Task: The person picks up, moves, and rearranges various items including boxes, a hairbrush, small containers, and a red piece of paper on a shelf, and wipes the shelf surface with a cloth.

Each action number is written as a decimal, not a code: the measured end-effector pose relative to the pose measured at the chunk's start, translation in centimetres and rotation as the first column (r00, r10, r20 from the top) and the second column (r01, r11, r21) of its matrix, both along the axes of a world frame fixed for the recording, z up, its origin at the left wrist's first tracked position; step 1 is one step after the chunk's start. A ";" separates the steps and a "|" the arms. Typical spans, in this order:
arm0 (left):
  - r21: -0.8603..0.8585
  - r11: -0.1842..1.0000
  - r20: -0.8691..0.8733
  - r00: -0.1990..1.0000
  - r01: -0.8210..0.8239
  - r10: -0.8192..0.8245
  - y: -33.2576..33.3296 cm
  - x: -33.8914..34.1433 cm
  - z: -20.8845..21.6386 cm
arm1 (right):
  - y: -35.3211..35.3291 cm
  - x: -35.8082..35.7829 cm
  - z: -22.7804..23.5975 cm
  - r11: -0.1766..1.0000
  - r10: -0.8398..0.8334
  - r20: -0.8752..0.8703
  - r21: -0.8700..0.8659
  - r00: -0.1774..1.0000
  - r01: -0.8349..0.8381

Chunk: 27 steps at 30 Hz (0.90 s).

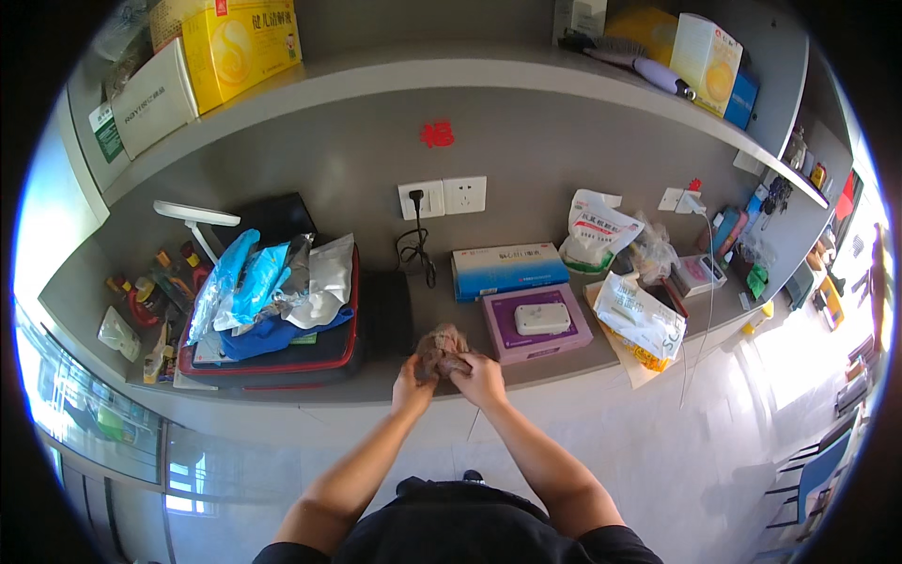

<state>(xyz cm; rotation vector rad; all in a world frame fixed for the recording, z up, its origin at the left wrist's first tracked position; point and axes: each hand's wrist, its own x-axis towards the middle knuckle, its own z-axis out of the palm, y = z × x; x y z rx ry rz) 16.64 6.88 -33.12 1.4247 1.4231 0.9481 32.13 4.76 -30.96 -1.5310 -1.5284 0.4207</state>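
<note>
Both my hands grip a crumpled brownish bundle (442, 346) at the front edge of the counter. It looks soft and wrinkled; whether it is a bag or a cloth I cannot make out. My left hand (411, 388) is closed on its left side. On the opposite side my right hand (479, 380) is closed too, its fingers pinching the bundle. Just right of my hands lies a purple box (496, 344) with a white rounded device (542, 319) on top. Behind it sits a blue and white box (507, 271).
A dark case with red trim (355, 324) holds blue and silver packets (258, 287) at left. Beside it stands a white desk lamp (195, 213). Pouches (641, 313) lie at right. A black cord (418, 235) hangs from the wall socket. A shelf (451, 75) juts out above.
</note>
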 end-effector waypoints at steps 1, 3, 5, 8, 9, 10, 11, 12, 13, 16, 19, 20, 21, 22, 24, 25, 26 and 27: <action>-0.085 0.996 0.116 0.993 0.036 -0.026 -0.7 0.0 1.7 | -0.5 0.7 2.3 0.997 0.068 -0.136 -0.026 0.988 -0.073; -0.125 0.982 0.500 0.864 0.138 -0.058 -2.2 0.6 5.9 | -2.3 1.9 8.5 0.952 0.159 -0.502 -0.151 0.850 -0.267; -0.134 0.948 0.770 0.633 0.287 -0.083 -4.3 1.0 13.7 | -3.7 2.9 14.3 0.917 0.280 -0.715 0.002 0.641 -0.398; 0.361 0.884 0.725 0.506 0.298 -0.467 -6.5 2.1 23.4 | -5.8 4.4 22.3 0.779 0.600 -0.635 0.325 0.488 -0.536; 0.410 0.871 0.691 0.531 0.270 -0.490 -7.3 2.3 26.9 | -6.2 4.5 25.0 0.739 0.652 -0.617 0.388 0.441 -0.551; 0.535 0.798 0.598 0.543 0.278 -0.590 -7.3 2.1 29.4 | -6.0 5.0 27.3 0.666 0.742 -0.491 0.464 0.456 -0.584; 0.639 0.712 0.495 0.552 0.292 -0.671 -7.2 1.9 31.7 | -5.7 5.4 29.5 0.588 0.808 -0.361 0.524 0.466 -0.616; 0.716 0.641 0.397 0.593 0.277 -0.700 -7.2 1.9 34.4 | -6.1 5.5 32.1 0.560 0.824 -0.306 0.566 0.476 -0.606; 0.782 0.562 0.301 0.628 0.269 -0.718 -6.8 2.2 36.7 | -5.6 5.9 34.1 0.526 0.801 -0.143 0.630 0.581 -0.571; 0.974 0.188 -0.072 0.955 0.130 -0.289 -4.7 1.6 43.2 | -5.7 6.4 40.0 0.582 0.717 -0.137 0.657 0.683 -0.479; 0.993 0.014 -0.116 0.993 0.115 0.033 -2.1 1.4 48.7 | -3.4 7.5 44.4 0.536 0.256 0.192 0.787 0.947 -0.304; 0.987 -0.033 -0.157 0.985 0.159 0.075 -0.7 1.4 49.8 | -2.1 7.5 45.4 0.486 0.183 0.243 0.820 0.953 -0.303; 0.975 -0.075 -0.198 0.972 0.208 0.124 0.7 1.3 50.7 | -0.9 7.4 46.2 0.433 0.110 0.285 0.848 0.952 -0.304; 0.962 -0.113 -0.223 0.953 0.250 0.206 2.1 1.1 51.5 | 0.3 7.5 47.0 0.420 -0.008 0.343 0.854 0.939 -0.308; 0.924 -0.177 -0.259 0.894 0.340 0.365 5.1 0.6 52.5 | 2.8 7.8 48.2 0.400 -0.247 0.431 0.861 0.868 -0.314; 0.909 -0.165 -0.272 0.846 0.382 0.458 6.1 0.2 52.8 | 3.9 7.6 48.7 0.425 -0.297 0.454 0.851 0.840 -0.309; 0.894 -0.148 -0.281 0.788 0.422 0.547 7.0 -0.3 53.2 | 4.9 7.3 49.2 0.450 -0.345 0.476 0.840 0.809 -0.302; 0.881 -0.136 -0.278 0.729 0.453 0.625 7.9 -0.4 53.8 | 5.8 7.1 50.2 0.473 -0.401 0.499 0.831 0.768 -0.293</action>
